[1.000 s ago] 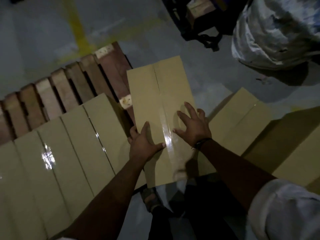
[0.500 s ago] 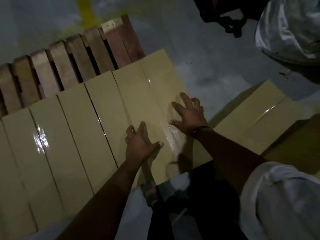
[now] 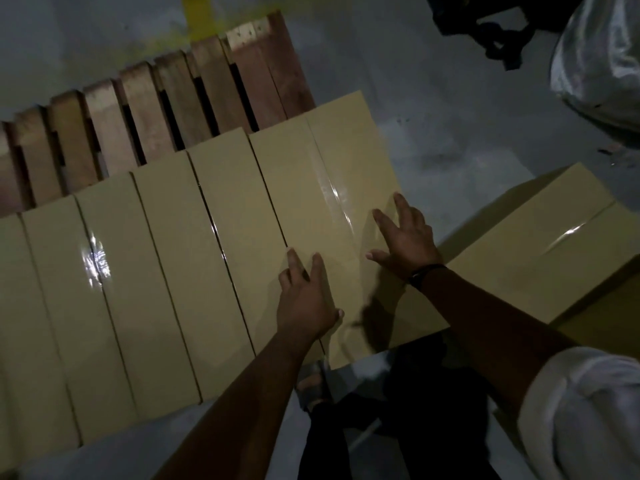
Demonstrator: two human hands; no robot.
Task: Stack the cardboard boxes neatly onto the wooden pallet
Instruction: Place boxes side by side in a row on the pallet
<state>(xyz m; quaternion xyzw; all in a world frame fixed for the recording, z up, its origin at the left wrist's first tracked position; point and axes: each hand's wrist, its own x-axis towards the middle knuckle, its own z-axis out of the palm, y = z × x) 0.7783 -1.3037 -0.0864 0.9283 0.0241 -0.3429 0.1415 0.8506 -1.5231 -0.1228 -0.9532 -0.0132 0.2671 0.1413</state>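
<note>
The cardboard box (image 3: 294, 188) under the person's hands lies at the right end of the row on the wooden pallet (image 3: 207, 84), with its long left side tight against the next box. Its top is smooth, flat tan card, a long rectangle split down the middle by a seam with a strip of glossy clear tape (image 3: 337, 199) that catches the light.

The left hand (image 3: 306, 299) lies flat on the near left part of that top, right at the dark line where the two boxes meet. The right hand (image 3: 405, 244) rests flat farther right, fingers fanned out. Both grips are wide and hold nothing, palms down on the card. A dark band (image 3: 424, 273) circles the right wrist, and a white sleeve (image 3: 588, 410) is bunched up at the near right.

I count three taped tops side by side in the row of boxes (image 3: 166, 254), plus the edge of one more at the far left. Beyond them the pallet's rough, reddish-brown slats lie bare, with dark gaps between.

On the right, one more taped box (image 3: 540, 230) of the same tan card sits lower, on the grey concrete floor (image 3: 433, 98). A worn yellow painted line (image 3: 199, 12) crosses the floor at the far side. A crinkled, shiny plastic-wrapped bundle (image 3: 595, 64) bulges in the far right corner.
</note>
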